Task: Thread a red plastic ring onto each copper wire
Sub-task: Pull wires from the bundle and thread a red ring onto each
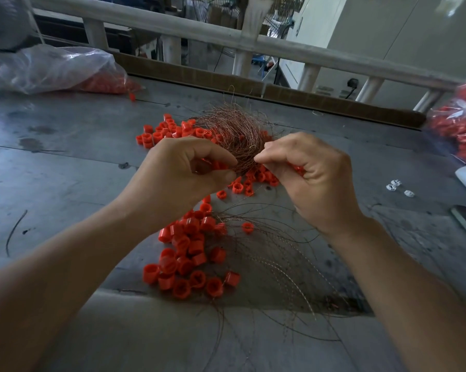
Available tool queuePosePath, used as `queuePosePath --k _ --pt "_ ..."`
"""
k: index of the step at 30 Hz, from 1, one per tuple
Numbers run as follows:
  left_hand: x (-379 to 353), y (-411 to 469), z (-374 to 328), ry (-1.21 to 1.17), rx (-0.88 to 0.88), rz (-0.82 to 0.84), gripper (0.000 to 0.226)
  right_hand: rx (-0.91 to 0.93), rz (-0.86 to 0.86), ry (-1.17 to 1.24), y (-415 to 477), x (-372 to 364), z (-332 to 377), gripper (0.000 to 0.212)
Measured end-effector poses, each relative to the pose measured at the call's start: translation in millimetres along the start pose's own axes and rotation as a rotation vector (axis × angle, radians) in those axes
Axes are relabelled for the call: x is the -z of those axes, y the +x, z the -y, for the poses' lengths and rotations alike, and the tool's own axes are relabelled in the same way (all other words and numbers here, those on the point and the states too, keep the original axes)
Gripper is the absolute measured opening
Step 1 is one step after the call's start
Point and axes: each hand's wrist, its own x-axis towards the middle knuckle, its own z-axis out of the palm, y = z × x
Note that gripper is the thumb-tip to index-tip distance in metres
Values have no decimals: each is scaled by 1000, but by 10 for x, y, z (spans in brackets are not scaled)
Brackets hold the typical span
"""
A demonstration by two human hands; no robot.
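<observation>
A tangled bundle of copper wires [234,132] lies on the grey table [65,146] among loose red plastic rings [156,135]. My left hand [183,173] hovers at the bundle's near edge, thumb and forefinger curled, a red ring [206,163] partly visible inside its fingers. My right hand [307,173] pinches a thin wire at the bundle's edge, fingertips almost meeting the left hand's. Closer to me, a second pile of red rings [189,253] sits with wires [280,269] fanned out to the right.
A clear bag of red rings [65,68] lies at the far left and another bag [460,127] at the right edge. Small white pieces [395,185] lie on the right. A grey railing [199,30] runs behind the table.
</observation>
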Motion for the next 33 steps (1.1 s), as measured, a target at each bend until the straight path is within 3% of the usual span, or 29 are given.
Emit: queuePosePath --k 4,7,10,13,18,21,27,33 --pt "-17 -27 -65 -94 -60 38 28 0 89 34 3 16 66 15" --pt "-18 -27 -66 -80 -78 36 24 -70 132 83 -19 -7 143 21" --pt "-16 -7 -26 -62 -65 56 4 -70 145 101 -24 -27 169 21" --pt "-17 5 6 -3 -69 65 18 -63 148 121 -23 -33 154 19" --pt "-9 -5 -24 37 -78 60 13 -32 185 -2 -16 -15 138 9" --pt "1 -2 -33 -16 -72 50 8 -66 160 -40 4 19 127 4" --pt "2 3 -24 -60 -82 38 48 -134 85 -43 43 142 134 5" --pt "13 8 -38 -229 -22 50 36 -138 53 -12 62 187 236 5"
